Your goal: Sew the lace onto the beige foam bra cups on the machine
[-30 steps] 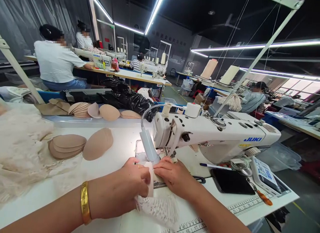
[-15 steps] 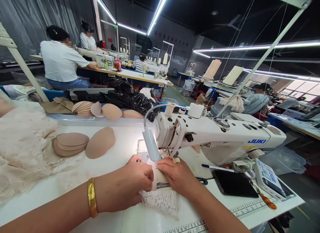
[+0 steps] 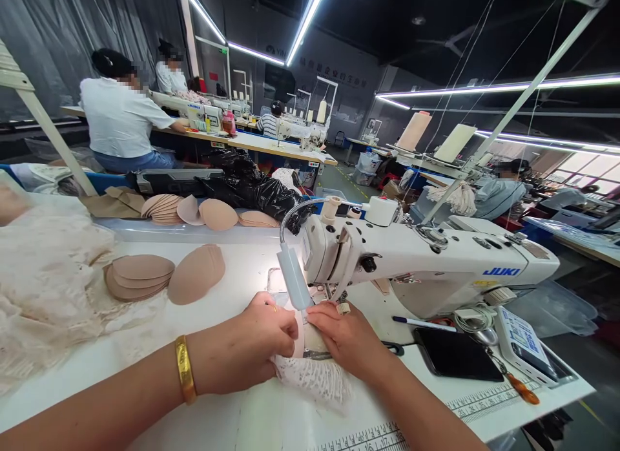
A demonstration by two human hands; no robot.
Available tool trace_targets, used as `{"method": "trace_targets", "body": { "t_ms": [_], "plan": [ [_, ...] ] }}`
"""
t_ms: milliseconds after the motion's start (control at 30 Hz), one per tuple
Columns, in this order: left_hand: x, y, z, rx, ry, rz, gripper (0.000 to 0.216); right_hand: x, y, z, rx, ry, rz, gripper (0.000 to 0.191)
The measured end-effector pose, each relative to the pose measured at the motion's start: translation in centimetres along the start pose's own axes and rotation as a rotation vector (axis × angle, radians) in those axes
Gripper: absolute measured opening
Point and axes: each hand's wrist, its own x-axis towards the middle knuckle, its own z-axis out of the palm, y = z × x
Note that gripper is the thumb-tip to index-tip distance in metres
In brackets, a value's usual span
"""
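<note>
My left hand [image 3: 245, 351], with a gold bangle on the wrist, is curled round a piece of white lace fabric [image 3: 314, 377] and a beige pad edge just in front of the needle. My right hand [image 3: 346, 338] presses the same piece flat, fingers together, right beside the presser foot. The white sewing machine [image 3: 426, 260] stands over the piece, with its small lamp [image 3: 293, 282] lit above my fingers.
Two stacks of beige cups [image 3: 165, 276] lie on the white table [image 3: 232, 270] to the left, beside a heap of cream lace [image 3: 43, 276]. More cups [image 3: 203, 212] line a back tray. A phone [image 3: 458, 354], pen [image 3: 421, 322] and control box [image 3: 526, 344] sit right. Other people sew behind.
The lace piece and both hands have crept a little forward toward the needle; less lace hangs near the table's front edge. The view has shifted slightly.
</note>
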Motion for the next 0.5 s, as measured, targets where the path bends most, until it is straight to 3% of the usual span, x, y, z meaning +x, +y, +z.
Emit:
{"method": "trace_targets", "body": {
  "t_ms": [200,500],
  "plan": [
    [0.4,-1.0,-0.2,0.002,0.011,0.024,0.025,0.0,0.0,-0.1,0.016,0.007,-0.020,0.034],
    [0.5,-1.8,0.2,0.125,0.129,0.096,0.030,0.5,-0.9,-1.3,0.132,0.048,-0.109,0.035]
  ]
}}
